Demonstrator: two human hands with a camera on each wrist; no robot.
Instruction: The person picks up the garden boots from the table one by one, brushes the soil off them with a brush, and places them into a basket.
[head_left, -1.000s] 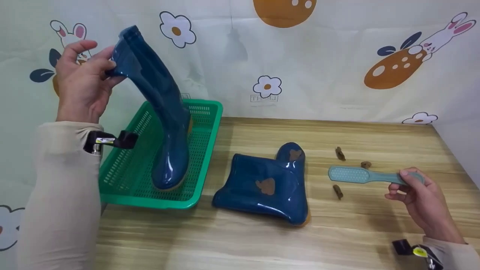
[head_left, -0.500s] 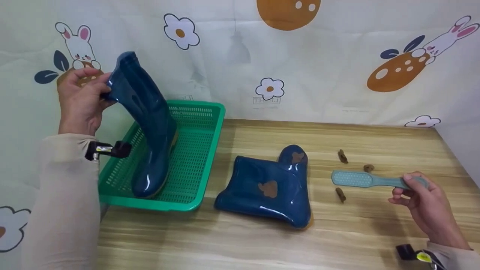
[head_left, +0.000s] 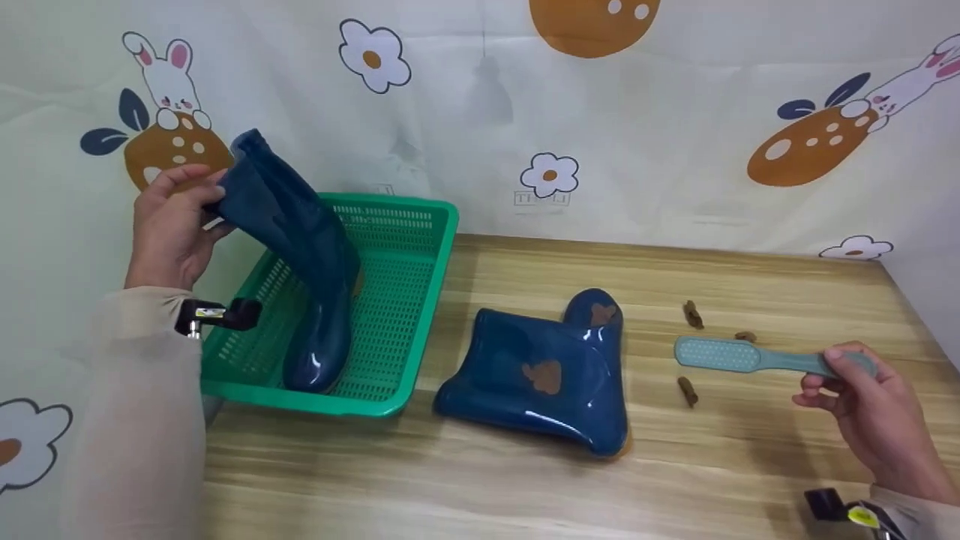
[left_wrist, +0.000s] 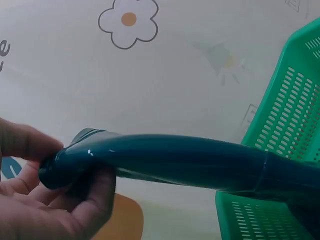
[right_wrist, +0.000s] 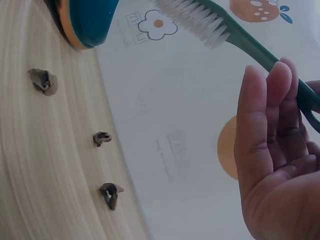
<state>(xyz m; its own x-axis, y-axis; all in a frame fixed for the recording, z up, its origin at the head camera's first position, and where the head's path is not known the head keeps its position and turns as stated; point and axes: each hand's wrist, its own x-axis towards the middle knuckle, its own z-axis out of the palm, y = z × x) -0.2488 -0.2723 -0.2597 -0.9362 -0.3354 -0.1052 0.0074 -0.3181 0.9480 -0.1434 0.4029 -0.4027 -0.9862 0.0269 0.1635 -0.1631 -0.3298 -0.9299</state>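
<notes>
My left hand (head_left: 169,221) pinches the top edge of a dark blue rubber boot (head_left: 296,225), thumb on one side and fingers on the other in the left wrist view. The boot leans with its shaft toward the hand and its toe down inside a green plastic basket (head_left: 442,255). Over at the right, my right hand (head_left: 874,405) grips the handle of a green scrub brush (head_left: 720,354); its white bristles (right_wrist: 200,22) show in the right wrist view. A second blue boot (head_left: 517,352) lies on its side on the table, with brown mud patches (head_left: 546,376) on it.
Several crumpled brown bits lie near the brush, among them one brown scrap (head_left: 688,391) in front and another scrap (head_left: 693,314) behind. The wood-grain table (head_left: 525,495) meets a patterned cloth backdrop (head_left: 465,112) at the back and a pale side wall at right.
My left hand has lowered the boot, its toe coming down into the basket and its top sinking. The right hand keeps the brush in much the same place.
</notes>
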